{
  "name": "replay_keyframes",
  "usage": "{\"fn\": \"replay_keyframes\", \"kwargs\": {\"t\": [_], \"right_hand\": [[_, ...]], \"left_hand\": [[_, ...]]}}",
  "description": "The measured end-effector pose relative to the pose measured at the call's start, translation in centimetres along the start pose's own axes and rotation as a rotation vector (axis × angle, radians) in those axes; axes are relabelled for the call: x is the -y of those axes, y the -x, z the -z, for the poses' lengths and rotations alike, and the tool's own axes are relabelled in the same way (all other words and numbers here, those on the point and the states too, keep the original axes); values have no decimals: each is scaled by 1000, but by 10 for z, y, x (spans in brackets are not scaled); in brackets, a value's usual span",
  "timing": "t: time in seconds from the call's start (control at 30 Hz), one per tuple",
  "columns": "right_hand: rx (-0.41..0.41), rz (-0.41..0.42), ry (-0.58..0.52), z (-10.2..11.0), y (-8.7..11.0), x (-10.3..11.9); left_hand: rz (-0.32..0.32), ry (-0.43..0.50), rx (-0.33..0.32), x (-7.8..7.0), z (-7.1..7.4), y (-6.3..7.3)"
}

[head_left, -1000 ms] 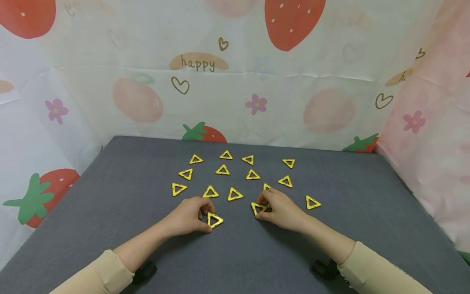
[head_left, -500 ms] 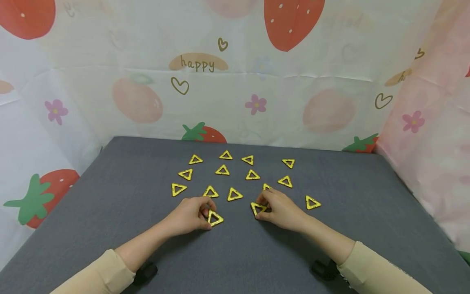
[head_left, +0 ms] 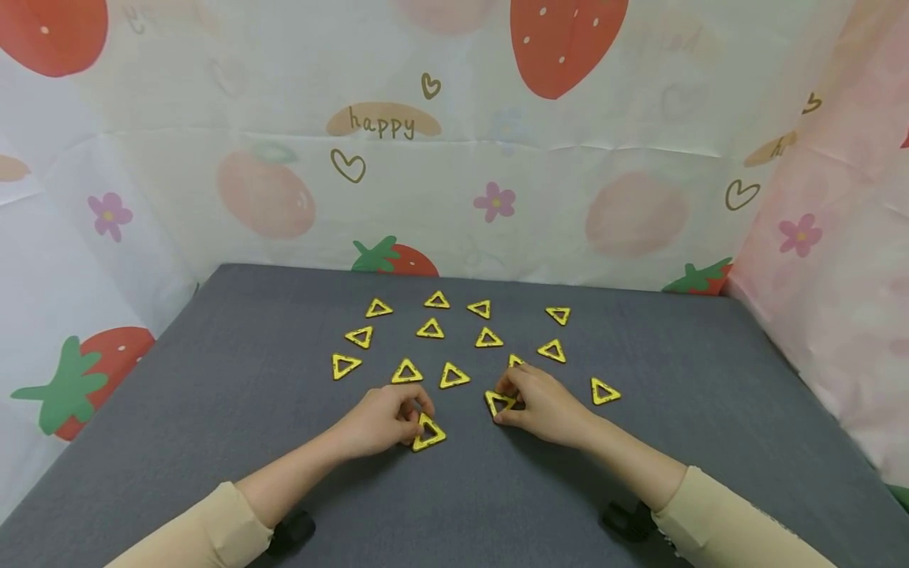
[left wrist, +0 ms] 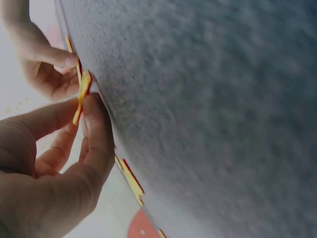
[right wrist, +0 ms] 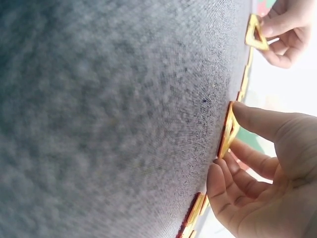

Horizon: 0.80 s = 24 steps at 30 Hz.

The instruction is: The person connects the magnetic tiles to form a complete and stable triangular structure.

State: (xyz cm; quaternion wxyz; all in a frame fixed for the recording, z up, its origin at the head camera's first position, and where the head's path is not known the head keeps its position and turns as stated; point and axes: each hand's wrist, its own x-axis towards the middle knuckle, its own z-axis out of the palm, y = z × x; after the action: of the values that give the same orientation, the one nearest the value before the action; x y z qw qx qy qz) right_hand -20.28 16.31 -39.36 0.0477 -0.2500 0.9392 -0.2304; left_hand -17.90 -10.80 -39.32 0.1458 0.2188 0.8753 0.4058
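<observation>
My left hand [head_left: 383,420] pinches a yellow triangular frame tile [head_left: 429,444] between thumb and fingers, left of the table's middle. In the left wrist view that tile [left wrist: 85,84] appears nearly edge-on, tilted against the tabletop. To the right, my right hand [head_left: 550,406] holds a second yellow triangular tile [head_left: 490,405] low at the table, thumb on its near corner and fingers at its far side. The right wrist view shows this tile [right wrist: 225,134] between thumb and fingers. Just behind the right fingers, another triangle [head_left: 515,360] is partly hidden.
Several more yellow triangles lie flat in loose rows toward the back of the grey table [head_left: 284,315], among them a middle one [head_left: 454,376] and a far-right one [head_left: 604,391]. A fruit-printed cloth [head_left: 426,189] hangs behind the table and along both sides.
My left hand has moved slightly right and turned its triangle, so a corner now points up and the tile sits closer to the right hand. The right hand has stayed still.
</observation>
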Motion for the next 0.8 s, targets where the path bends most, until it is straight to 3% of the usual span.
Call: {"fn": "replay_keyframes", "kwargs": {"t": [0.3, 0.67, 0.8], "right_hand": [[-5, -5, 4, 0, 0, 0], [-7, -11, 6, -1, 1, 0], [-6, 1, 11, 0, 1, 0]], "left_hand": [[34, 57, 98, -19, -22, -2], [-49, -23, 87, -32, -41, -10], [-50, -35, 73, -33, -44, -11]]}}
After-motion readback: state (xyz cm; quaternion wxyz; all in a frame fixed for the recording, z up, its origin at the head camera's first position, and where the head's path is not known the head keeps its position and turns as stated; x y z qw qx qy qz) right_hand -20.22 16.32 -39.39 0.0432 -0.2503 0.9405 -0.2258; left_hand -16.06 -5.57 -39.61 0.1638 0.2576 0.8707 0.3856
